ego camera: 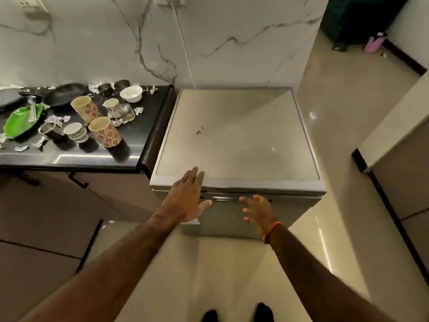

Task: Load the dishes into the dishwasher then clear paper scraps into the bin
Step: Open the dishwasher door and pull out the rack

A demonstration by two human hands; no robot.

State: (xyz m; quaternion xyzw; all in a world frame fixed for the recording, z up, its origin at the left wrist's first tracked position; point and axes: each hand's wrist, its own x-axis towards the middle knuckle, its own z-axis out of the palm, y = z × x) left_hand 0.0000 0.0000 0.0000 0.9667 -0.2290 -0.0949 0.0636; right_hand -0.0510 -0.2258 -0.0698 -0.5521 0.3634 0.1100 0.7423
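A silver dishwasher [236,135] stands shut in front of me, beside a dark counter [76,159]. My left hand [188,196] is open, its fingers over the dishwasher's front top edge. My right hand [257,209] is open with spread fingers just in front of the door's handle strip. On the counter stand two patterned tumblers [104,131], a white bowl [131,93], a black pan [63,92], a green leaf-shaped plate [22,120], steel cups [50,131], small cups and a glass [127,112]. Paper scraps [59,119] lie among them.
A marble wall rises behind the counter and dishwasher. Glossy tiled floor stretches to the right, with a dark green bin [357,17] and a pink bottle [375,43] at the far top right. A low ledge [394,135] sits at the right. Cabinet doors are below the counter.
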